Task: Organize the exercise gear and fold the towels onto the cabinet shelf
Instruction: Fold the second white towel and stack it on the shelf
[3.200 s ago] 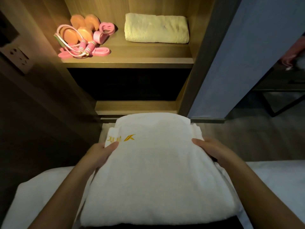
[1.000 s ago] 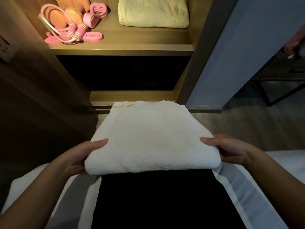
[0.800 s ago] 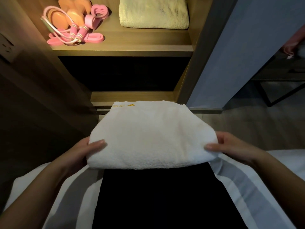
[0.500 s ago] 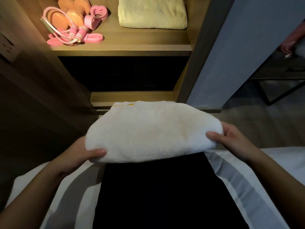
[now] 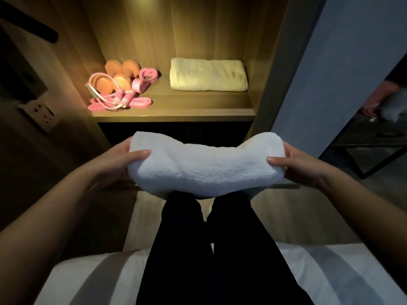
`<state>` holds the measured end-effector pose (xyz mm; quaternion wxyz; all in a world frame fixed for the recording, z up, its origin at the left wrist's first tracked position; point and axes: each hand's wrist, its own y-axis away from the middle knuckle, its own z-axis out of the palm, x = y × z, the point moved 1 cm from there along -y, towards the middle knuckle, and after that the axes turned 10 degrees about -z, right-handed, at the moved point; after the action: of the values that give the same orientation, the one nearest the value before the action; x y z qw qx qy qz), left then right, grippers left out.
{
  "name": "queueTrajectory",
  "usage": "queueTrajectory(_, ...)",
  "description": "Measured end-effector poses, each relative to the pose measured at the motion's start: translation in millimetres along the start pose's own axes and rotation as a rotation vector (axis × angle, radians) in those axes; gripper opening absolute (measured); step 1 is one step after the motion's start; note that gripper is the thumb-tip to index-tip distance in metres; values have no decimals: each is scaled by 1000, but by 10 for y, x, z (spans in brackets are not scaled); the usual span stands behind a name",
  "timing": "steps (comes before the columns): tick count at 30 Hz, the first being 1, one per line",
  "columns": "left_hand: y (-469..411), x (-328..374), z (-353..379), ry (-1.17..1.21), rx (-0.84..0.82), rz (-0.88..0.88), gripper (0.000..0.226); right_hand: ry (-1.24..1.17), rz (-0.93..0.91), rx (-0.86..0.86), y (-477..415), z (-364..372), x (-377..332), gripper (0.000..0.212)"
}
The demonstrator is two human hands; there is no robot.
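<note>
Head view: the folded white towel point(image 5: 204, 166) hangs in the air before the cabinet, sagging in the middle. The left hand point(image 5: 119, 159) and right hand point(image 5: 297, 164) each grip one end, fingers curled round it. On the lit shelf point(image 5: 187, 106) lie a yellow towel point(image 5: 208, 74), right, and a pink jump rope point(image 5: 116, 100) with orange dumbbells point(image 5: 119, 73), left.

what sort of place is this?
Probably a bedroom, perhaps a hotel room: a bed with white sheets in the foreground, a built-in wooden cabinet with a lit shelf holding a yellow towel and exercise gear, and a wall socket beside it.
</note>
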<state>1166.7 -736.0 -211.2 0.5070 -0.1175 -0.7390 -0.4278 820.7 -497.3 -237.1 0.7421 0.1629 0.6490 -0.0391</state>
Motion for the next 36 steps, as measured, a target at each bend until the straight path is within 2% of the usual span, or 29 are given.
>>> queueTrajectory(2,-120,165,-61,-10,13,-3,43,-34,-59,47,-145,-12,-146,48)
queueTrajectory(4,-258,342,-66,74,151,54,21,-80,-105,125,-301,-39,-323,43)
queueTrajectory(6,-393,567,-44,232,264,121,11,-118,-122,205,-478,-70,-534,41)
queueTrajectory(8,-466,831,-34,338,292,166,13,-134,-113,261,-649,-89,-754,36)
queueTrajectory(12,-508,1218,-181,282,282,188,12,-88,-138,307,-862,-182,-1098,27)
queueTrajectory(15,-532,1368,-230,259,264,160,23,-35,-137,361,-936,-225,-1229,44)
queueTrajectory(18,-577,1425,-200,297,223,153,21,-27,-112,313,-959,-183,-1281,61)
queueTrajectory(20,-593,1429,-220,307,245,157,27,-22,-114,305,-967,-168,-1301,48)
queueTrajectory(22,-612,1419,-241,306,307,150,41,-17,-123,401,-988,-193,-1302,32)
queueTrajectory(25,-675,1387,-242,343,409,184,49,-15,-160,519,-1073,-233,-1312,34)
queueTrajectory(29,-725,1404,-236,314,485,191,57,-16,-153,561,-1141,-222,-1304,39)
queueTrajectory(34,-768,1456,-292,221,455,148,30,74,-211,536,-1218,-250,-1276,69)
queueTrajectory(36,-782,1452,-354,192,437,149,24,131,-217,499,-1232,-277,-1278,61)
